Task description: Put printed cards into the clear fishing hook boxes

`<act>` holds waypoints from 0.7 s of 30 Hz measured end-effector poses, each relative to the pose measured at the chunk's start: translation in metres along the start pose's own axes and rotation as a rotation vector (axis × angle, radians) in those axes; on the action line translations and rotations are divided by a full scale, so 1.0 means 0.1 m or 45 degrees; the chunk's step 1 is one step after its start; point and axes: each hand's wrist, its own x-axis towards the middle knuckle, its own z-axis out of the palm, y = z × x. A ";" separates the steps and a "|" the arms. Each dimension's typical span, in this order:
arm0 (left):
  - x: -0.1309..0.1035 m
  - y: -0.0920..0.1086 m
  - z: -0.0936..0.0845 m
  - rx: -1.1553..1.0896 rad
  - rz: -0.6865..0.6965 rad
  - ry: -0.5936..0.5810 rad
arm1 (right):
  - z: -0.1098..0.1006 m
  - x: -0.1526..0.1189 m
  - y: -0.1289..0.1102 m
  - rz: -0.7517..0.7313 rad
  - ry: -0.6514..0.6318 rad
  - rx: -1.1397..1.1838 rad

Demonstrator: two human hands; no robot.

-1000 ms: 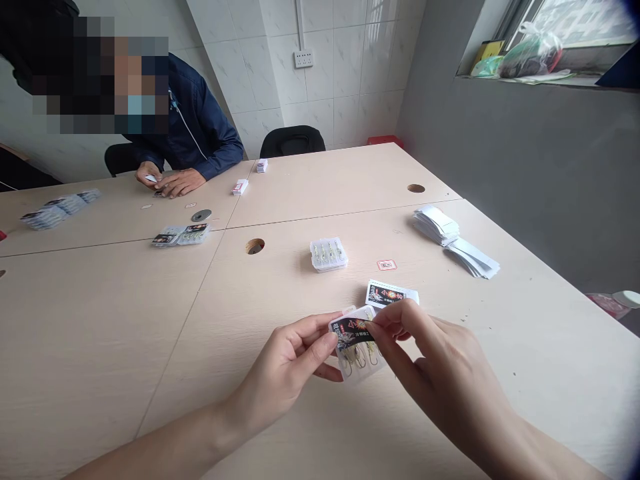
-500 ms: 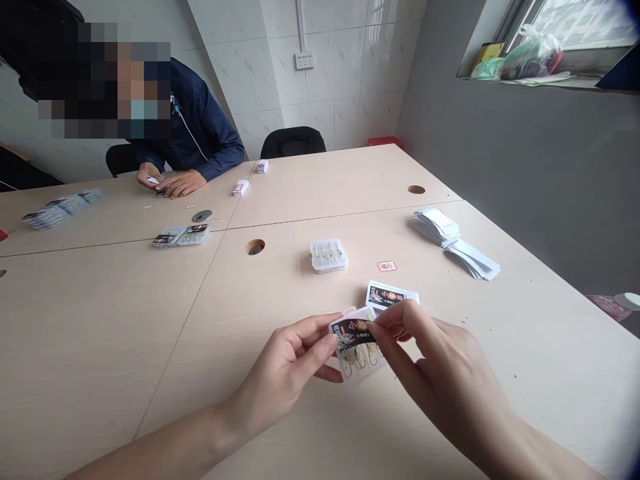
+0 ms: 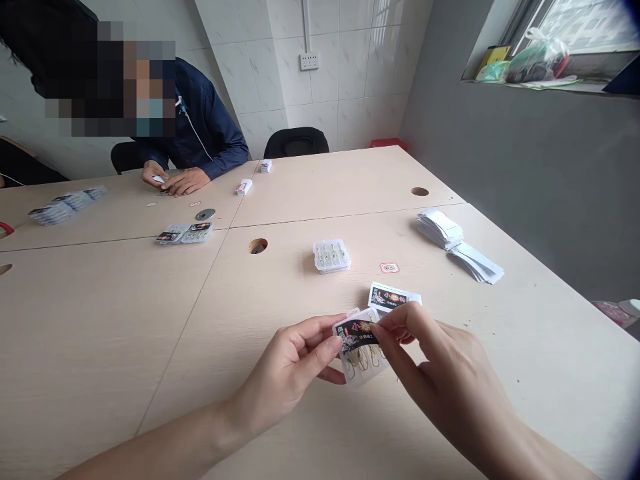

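Observation:
My left hand [image 3: 295, 360] grips a small clear plastic box of fish hooks [image 3: 361, 373] by its left side, tilted above the table. Across the upper part of the box lies a black printed label [image 3: 356, 333], its left end under my left thumb. The fingers of my right hand [image 3: 425, 360] are closed in a pinch on the label's right end. Just behind the box, a stack of the same labels [image 3: 387, 297] rests on the table, partly covered by my right hand. Farther back sits another clear box of hooks [image 3: 332, 256].
White paper strips [image 3: 445, 233] lie in piles at the right, near a small red-framed sticker [image 3: 389, 267]. Labelled boxes [image 3: 185, 233] sit at the left. Across the table [image 3: 200, 333], a co-worker in a dark blue jacket [image 3: 207, 120] handles something small.
The view has shifted slightly, so everything appears a little farther right. Both hands keep the same hold on the box and label; no other clear movement shows.

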 end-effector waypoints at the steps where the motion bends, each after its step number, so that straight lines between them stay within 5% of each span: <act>1: 0.00 0.00 0.00 0.000 -0.001 0.000 | 0.00 0.00 0.00 0.000 -0.004 0.000; 21: 0.02 -0.03 -0.02 0.040 -0.009 0.047 | 0.00 -0.04 -0.06 -0.013 -0.023 0.150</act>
